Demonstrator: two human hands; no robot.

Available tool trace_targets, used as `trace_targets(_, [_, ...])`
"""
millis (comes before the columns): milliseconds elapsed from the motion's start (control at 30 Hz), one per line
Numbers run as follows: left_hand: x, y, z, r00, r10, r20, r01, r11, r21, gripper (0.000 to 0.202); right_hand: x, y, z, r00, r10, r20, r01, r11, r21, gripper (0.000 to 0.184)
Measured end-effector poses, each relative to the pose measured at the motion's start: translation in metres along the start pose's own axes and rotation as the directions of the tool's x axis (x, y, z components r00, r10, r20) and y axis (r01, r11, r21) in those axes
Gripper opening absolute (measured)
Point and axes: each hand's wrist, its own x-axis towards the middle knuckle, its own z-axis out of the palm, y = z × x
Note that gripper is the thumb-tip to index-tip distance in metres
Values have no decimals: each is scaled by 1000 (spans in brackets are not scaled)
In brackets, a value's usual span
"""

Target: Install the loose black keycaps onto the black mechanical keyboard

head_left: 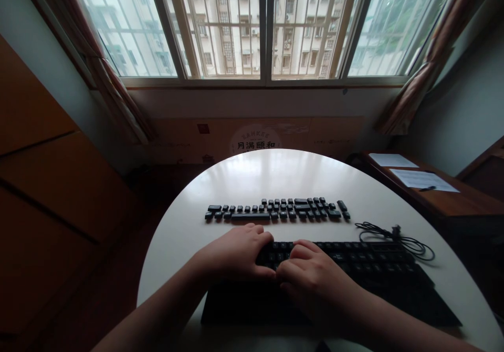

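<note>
A black keyboard (pixel 378 265) lies on the round white table with its front edge toward me. My left hand (pixel 236 252) is over its left end, fingers bent at the back edge and thumb along the front, gripping it. Close beside that thumb, my right hand (pixel 307 270) has its fingers curled together against the keys; whatever is between them is hidden. Beyond the keyboard, loose black keycaps (pixel 277 209) stand in rows, among them a long space bar (pixel 251 216). The left part of the keyboard is covered by my hands.
A coiled black cable (pixel 397 236) lies behind the keyboard's right end. The white table (pixel 275 173) has a curved far edge. To the right, a brown wooden desk (pixel 468 202) carries paper sheets (pixel 423 179) and a pen (pixel 427 188). A flat printed box (pixel 177 131) stands below the window.
</note>
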Motion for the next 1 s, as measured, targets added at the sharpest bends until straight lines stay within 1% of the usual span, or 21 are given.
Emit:
trace_targets(100, [0,0,0,1000,-6,4,6,1000,1,53,0,0,0,1000,-13,-12,13,1000,-5,17])
trace_targets(167, [0,0,0,1000,-5,5,5,1000,1,54,-1,2,1,1000,-17,4,17,1000,-22,18])
trace_targets(233, [0,-1,1,1000,-3,6,3,1000,0,54,-1,3,1,1000,-24,15,25,999,-37,20])
trace_targets(367, [-1,-1,1,1000,-1,-2,1,1000,8,53,0,4,1,999,-40,0,40,998,-49,22])
trace_targets(700, [0,-1,1,1000,0,-9,0,1000,10,52,0,3,0,1000,-28,2,28,999,-19,19])
trace_targets(1000, [-2,0,1,1000,-15,0,15,1000,3,52,2,1,-3,999,-34,-11,34,999,-3,20])
